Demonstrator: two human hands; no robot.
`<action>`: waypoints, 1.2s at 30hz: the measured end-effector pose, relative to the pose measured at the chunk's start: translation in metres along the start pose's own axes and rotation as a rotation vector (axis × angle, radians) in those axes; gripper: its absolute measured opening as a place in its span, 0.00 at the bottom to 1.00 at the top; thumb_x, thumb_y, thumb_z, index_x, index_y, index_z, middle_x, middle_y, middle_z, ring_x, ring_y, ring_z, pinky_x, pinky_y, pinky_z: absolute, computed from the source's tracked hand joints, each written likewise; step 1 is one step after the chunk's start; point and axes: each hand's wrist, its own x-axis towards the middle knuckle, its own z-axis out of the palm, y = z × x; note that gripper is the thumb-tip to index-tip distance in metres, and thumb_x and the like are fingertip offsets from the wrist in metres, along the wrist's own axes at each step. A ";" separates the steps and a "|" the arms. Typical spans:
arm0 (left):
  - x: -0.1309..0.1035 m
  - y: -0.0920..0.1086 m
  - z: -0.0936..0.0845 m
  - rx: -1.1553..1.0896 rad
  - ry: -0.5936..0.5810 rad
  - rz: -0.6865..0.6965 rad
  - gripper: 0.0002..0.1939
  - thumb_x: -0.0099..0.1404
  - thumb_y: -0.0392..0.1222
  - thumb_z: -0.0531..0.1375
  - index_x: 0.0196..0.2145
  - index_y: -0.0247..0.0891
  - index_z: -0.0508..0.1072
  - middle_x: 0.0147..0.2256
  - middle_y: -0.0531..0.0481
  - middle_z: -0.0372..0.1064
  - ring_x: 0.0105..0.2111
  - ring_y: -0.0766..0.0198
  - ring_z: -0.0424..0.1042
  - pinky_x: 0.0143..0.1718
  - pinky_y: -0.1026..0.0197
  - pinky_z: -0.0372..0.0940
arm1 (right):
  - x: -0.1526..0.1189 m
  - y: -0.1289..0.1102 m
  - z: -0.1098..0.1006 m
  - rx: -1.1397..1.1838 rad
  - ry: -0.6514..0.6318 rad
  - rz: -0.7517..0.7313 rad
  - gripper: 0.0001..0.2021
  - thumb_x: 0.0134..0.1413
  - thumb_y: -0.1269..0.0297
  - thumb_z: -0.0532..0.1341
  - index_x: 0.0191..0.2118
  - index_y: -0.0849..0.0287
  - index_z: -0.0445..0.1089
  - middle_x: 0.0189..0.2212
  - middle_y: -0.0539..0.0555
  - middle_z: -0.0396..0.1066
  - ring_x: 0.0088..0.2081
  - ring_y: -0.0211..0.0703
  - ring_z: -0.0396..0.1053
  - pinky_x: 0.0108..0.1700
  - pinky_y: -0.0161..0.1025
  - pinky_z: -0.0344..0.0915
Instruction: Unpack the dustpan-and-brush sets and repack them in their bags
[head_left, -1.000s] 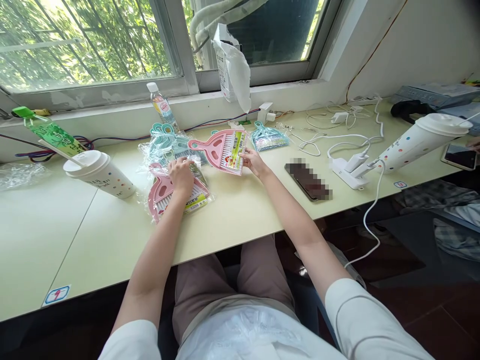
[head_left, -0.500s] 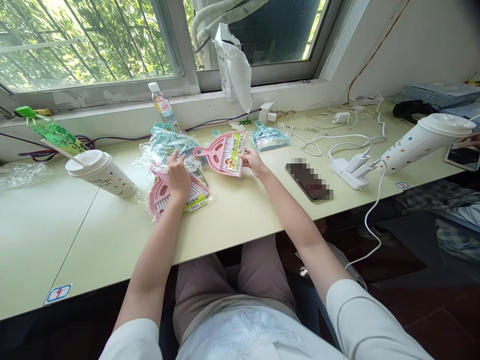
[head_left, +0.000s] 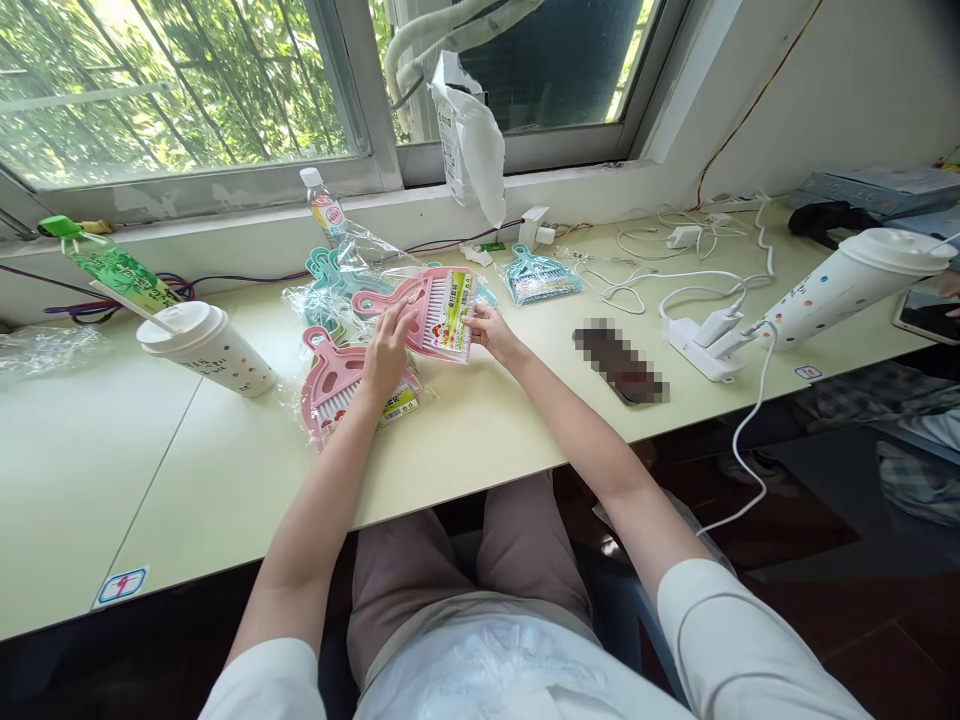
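A pink mini dustpan-and-brush set (head_left: 427, 315) with a yellow-green label is held just above the table. My right hand (head_left: 491, 333) pinches its right, bristle end. My left hand (head_left: 388, 350) has its fingers closed on the set's near left side, by the handle. Under and beside my left wrist lies another pink dustpan set (head_left: 334, 375), in clear wrap. Several teal dustpan sets (head_left: 330, 280) in clear plastic are heaped behind it. One more teal set (head_left: 538, 275) lies apart, to the right of my hands.
A lidded paper cup (head_left: 206, 345) and a green bottle (head_left: 112, 265) stand left; a clear bottle (head_left: 324, 205) is behind. Rightward lie a blurred phone (head_left: 621, 365), a white power strip (head_left: 703, 345) with cables, and another large cup (head_left: 847, 285). A person's hand holds a phone (head_left: 926, 312) at far right.
The held pink set has moved slightly left and nearer. My left hand has left the heap and come onto the set. Clear plastic behind it now stands up higher.
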 end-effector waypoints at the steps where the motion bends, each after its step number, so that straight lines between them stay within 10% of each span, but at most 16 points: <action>1: 0.000 0.001 0.000 0.000 0.013 -0.012 0.24 0.67 0.31 0.47 0.55 0.43 0.72 0.61 0.46 0.65 0.64 0.52 0.60 0.65 0.41 0.58 | 0.000 0.001 0.002 0.011 0.013 -0.010 0.11 0.49 0.65 0.68 0.39 0.57 0.70 0.33 0.50 0.79 0.35 0.41 0.78 0.43 0.41 0.77; 8: 0.004 -0.015 -0.017 0.065 0.213 -0.196 0.20 0.68 0.33 0.48 0.48 0.40 0.77 0.62 0.44 0.64 0.65 0.49 0.59 0.66 0.37 0.56 | 0.002 -0.004 -0.002 -0.011 0.185 -0.151 0.12 0.53 0.62 0.65 0.43 0.55 0.68 0.36 0.50 0.79 0.39 0.43 0.78 0.46 0.45 0.77; 14: 0.004 -0.013 -0.014 0.075 0.169 -0.233 0.21 0.69 0.35 0.47 0.51 0.39 0.76 0.63 0.43 0.63 0.65 0.50 0.59 0.66 0.39 0.56 | 0.004 -0.003 -0.004 -0.038 0.227 -0.141 0.10 0.53 0.65 0.63 0.42 0.56 0.68 0.37 0.51 0.78 0.38 0.43 0.78 0.47 0.46 0.77; 25: 0.003 0.011 -0.002 -0.172 0.081 -0.153 0.18 0.69 0.40 0.52 0.52 0.44 0.75 0.60 0.46 0.67 0.64 0.54 0.61 0.66 0.45 0.57 | -0.015 -0.010 0.023 -0.107 -0.082 -0.068 0.16 0.48 0.59 0.69 0.43 0.56 0.70 0.37 0.52 0.79 0.44 0.47 0.77 0.48 0.48 0.76; 36: 0.002 0.014 -0.002 -0.099 0.046 -0.033 0.19 0.71 0.38 0.48 0.54 0.43 0.72 0.62 0.44 0.64 0.65 0.56 0.61 0.66 0.45 0.57 | -0.006 0.004 0.016 0.072 0.130 -0.070 0.11 0.52 0.66 0.64 0.42 0.55 0.66 0.38 0.51 0.79 0.40 0.42 0.78 0.50 0.45 0.75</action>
